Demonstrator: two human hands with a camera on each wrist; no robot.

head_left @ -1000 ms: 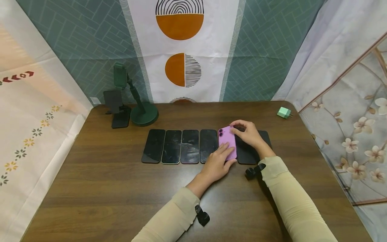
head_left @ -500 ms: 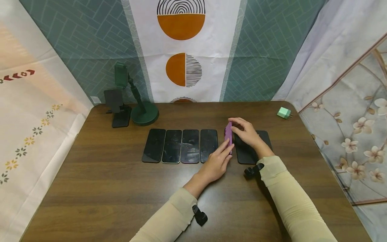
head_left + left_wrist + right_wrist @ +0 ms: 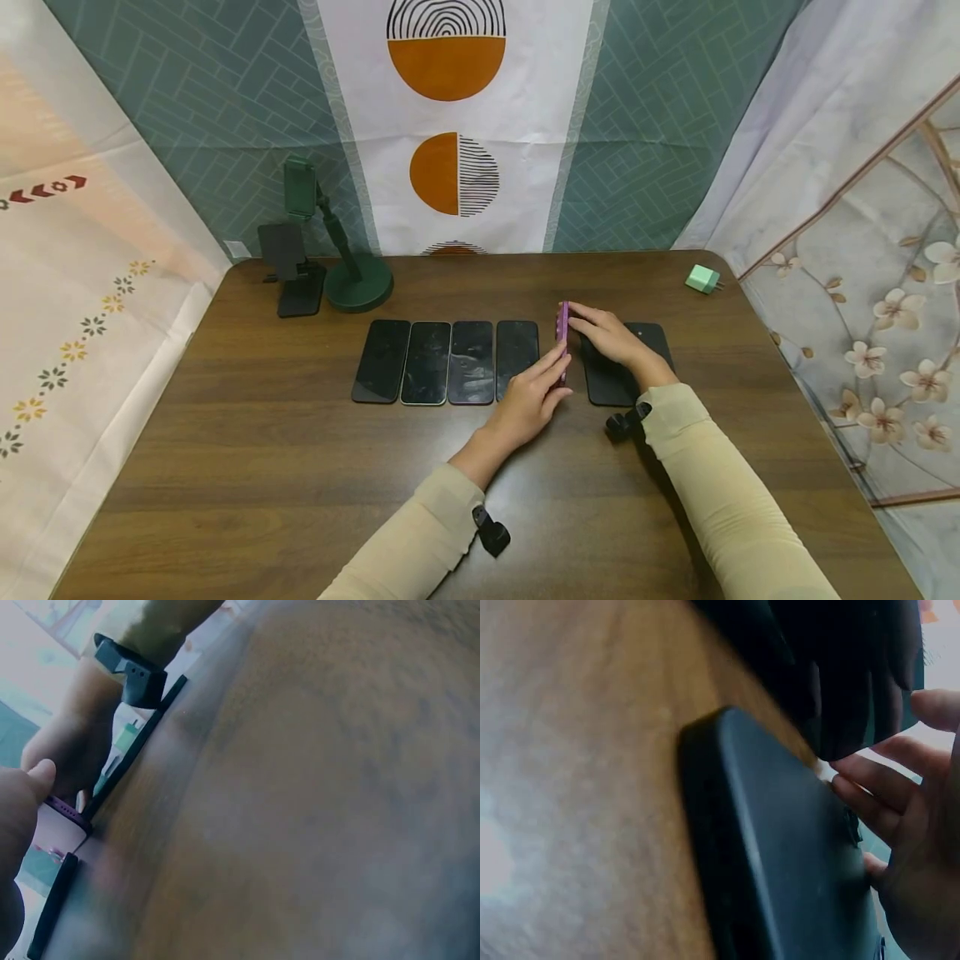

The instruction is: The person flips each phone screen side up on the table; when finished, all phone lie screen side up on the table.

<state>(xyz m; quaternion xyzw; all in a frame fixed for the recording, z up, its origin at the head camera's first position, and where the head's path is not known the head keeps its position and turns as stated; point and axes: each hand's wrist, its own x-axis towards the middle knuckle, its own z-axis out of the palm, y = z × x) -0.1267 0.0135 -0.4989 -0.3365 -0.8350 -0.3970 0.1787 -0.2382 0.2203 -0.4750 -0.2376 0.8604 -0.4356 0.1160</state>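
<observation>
A purple phone stands on its long edge between both hands, its camera bumps facing left. The left hand grips its near end. At the far end, the right hand holds it with fingertips and thumb. The right wrist view shows the phone's dark glossy screen reflecting the fingers of the right hand. In the left wrist view, the phone's bottom end shows beside the left thumb. A larger black phone lies flat under the right wrist.
Left of the hands, several dark phones lie flat in a row, the nearest partly behind the left fingers. A green round-based stand and a black stand are at the back left. A mint charger sits at the back right.
The purple phone has turned from lying nearly flat, back up, to upright on its long edge. Its top has shifted slightly left, and both hands have moved slightly left with it.
</observation>
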